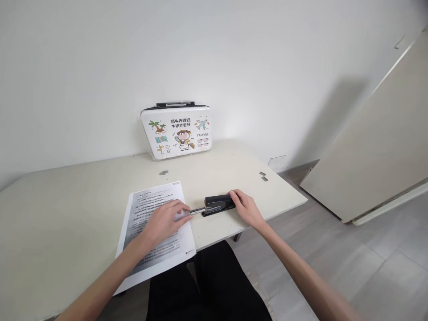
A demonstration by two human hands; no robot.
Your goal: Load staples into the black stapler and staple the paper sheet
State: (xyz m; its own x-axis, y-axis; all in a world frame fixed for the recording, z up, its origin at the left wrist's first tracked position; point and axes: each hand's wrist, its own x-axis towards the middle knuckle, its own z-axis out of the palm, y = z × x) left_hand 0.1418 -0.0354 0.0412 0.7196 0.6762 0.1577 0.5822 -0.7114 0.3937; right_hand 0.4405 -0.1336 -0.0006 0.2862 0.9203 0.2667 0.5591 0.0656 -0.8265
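A black stapler (pixel 219 204) lies near the table's front edge, its rear end in the closed fingers of my right hand (pixel 245 207). From the left, my left hand (pixel 167 221) pinches a slim piece with a pale grey grip (pixel 180 216) and a thin metal shaft. That shaft reaches the front end of the stapler; its exact kind does not show. Under my left hand and forearm lies a stack of printed paper (pixel 157 258), partly covered by them. Its lower edge hangs over the table's front.
A white cartoon-printed case (pixel 177 133) with a black handle stands against the wall at the back of the table (pixel 83 214). Small grey staple strips lie at the middle (pixel 163 172) and at the right (pixel 263 175). A pale panel (pixel 374 142) leans at the right.
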